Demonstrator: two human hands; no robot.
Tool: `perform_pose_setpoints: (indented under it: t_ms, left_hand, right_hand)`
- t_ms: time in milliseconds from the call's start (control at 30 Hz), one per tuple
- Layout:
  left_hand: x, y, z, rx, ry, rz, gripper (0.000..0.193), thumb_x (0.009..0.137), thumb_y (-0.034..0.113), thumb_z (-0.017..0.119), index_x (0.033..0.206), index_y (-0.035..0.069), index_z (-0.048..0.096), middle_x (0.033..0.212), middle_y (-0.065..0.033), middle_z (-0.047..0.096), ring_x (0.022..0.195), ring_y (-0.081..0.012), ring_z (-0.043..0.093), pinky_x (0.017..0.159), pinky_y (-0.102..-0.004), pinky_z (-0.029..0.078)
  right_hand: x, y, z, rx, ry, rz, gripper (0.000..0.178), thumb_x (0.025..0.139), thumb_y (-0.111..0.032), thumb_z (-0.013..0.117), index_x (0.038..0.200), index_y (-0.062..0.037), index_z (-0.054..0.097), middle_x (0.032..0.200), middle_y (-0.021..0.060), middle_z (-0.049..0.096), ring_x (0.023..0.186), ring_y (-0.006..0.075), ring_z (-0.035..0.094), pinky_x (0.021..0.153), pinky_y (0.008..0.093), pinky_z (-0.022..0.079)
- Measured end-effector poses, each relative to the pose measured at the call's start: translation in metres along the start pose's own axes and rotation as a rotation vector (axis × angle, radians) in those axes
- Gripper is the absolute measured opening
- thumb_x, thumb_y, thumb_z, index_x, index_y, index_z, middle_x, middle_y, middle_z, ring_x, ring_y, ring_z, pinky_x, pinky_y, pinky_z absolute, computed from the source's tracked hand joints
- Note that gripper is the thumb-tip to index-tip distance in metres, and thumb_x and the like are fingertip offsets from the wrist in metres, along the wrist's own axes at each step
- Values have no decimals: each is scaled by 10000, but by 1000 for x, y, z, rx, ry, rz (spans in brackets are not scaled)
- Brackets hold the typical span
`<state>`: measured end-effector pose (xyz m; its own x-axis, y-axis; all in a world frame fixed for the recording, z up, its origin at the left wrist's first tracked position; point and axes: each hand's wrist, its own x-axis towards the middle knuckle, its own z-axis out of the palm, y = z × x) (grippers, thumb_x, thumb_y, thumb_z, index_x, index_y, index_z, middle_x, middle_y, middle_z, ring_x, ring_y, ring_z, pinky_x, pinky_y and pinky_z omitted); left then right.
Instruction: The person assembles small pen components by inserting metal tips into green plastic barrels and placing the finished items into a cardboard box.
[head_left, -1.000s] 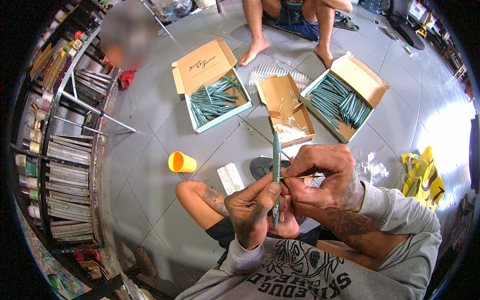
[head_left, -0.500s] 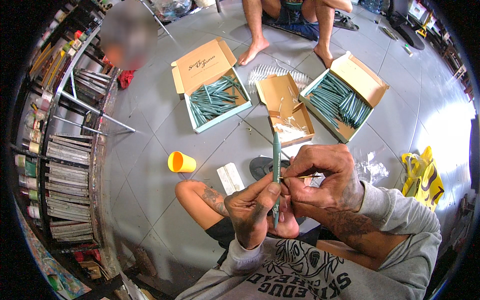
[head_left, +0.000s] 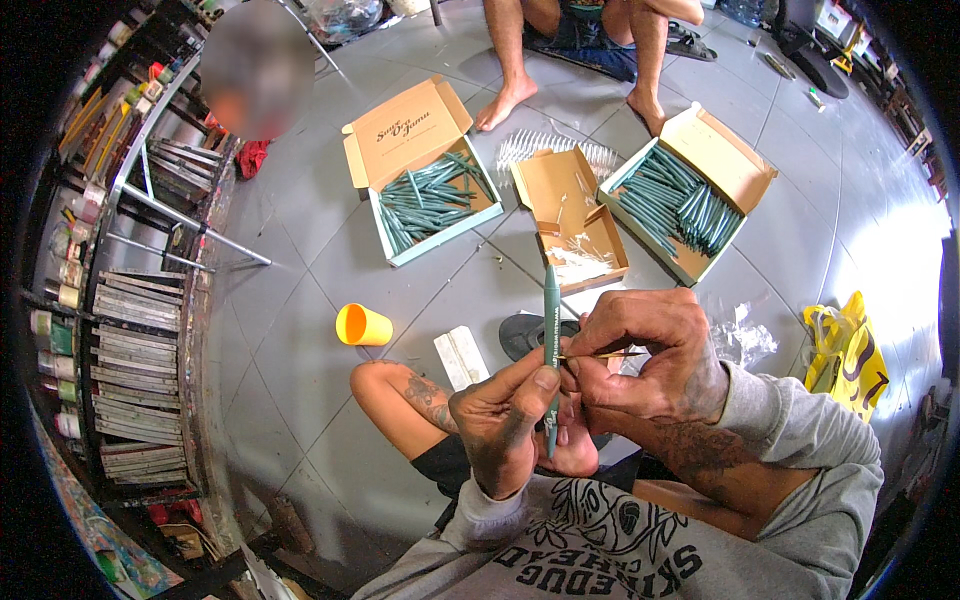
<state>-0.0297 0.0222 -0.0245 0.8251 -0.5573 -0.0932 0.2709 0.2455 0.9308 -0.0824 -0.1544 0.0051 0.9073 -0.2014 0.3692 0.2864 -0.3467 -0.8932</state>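
Observation:
My left hand [head_left: 503, 420] grips a slim green pen-shaped stick [head_left: 552, 305], held upright with its tapered end up and white print along its side. Closed in a pinch, my right hand [head_left: 650, 345] meets it from the right. Between those fingers is a thin golden pointed rod [head_left: 622, 354], its dark tip jutting out to the right. Its other end comes close to the green stick at mid-length; whether they touch I cannot tell. Many similar green sticks lie in a left open carton [head_left: 440, 240] and in a right open carton [head_left: 680, 268].
Between the cartons lies a brown cardboard tray [head_left: 555, 185] with small white pieces. A yellow cup [head_left: 364, 325], a white block [head_left: 459, 357], a dark sandal [head_left: 522, 337] and a yellow bag [head_left: 848, 350] lie nearby. A person's bare foot [head_left: 507, 103] rests beyond; shelving [head_left: 140, 390] lines the left.
The green stick and both hands have barely shifted; the thin rod in my right fingers sits at a slightly different angle.

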Motion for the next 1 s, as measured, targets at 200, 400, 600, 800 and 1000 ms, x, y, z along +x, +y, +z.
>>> perform_pose_setpoints:
  t_ms: [200, 400, 600, 800, 1000]
  left_hand:
    - [1, 1, -4, 13, -36, -39, 362, 946, 124, 605, 1225, -105, 633, 1064, -141, 711, 935, -145, 643, 846, -276, 520]
    - [0, -3, -1, -11, -1, -1, 361, 943, 108, 609, 1228, -113, 626, 1071, -152, 707, 939, -153, 644, 847, -281, 522]
    - [0, -1, 0, -52, 3, -17, 366, 937, 95, 617, 1225, -130, 616, 1084, -177, 698, 956, -164, 645, 854, -285, 523]
    - [0, -2, -1, -43, 5, -8, 367, 940, 103, 614, 1225, -128, 618, 1077, -169, 701, 938, -160, 647, 844, -277, 525]
    - [-1, -1, -2, -10, -3, -26, 364, 940, 104, 613, 1224, -124, 622, 1074, -163, 703, 939, -159, 646, 847, -276, 524]
  right_hand:
    - [0, 1, -1, -8, 2, -7, 55, 761, -87, 727, 787, -57, 689, 692, 51, 645, 601, 163, 640, 549, 301, 496]
    - [0, 2, -1, -17, -11, -10, 59, 762, -87, 727, 789, -49, 692, 699, 54, 649, 611, 165, 645, 552, 299, 503]
    - [-1, 4, -1, 22, -5, -10, 57, 781, -95, 722, 795, -48, 693, 723, 61, 669, 639, 164, 667, 572, 296, 516]
    - [-1, 2, -1, 15, -12, 4, 55, 790, -100, 722, 809, -53, 699, 721, 61, 670, 637, 163, 668, 575, 296, 518]
    - [0, 2, -2, 7, -16, -1, 58, 780, -100, 729, 803, -55, 700, 712, 57, 663, 634, 161, 666, 570, 294, 515]
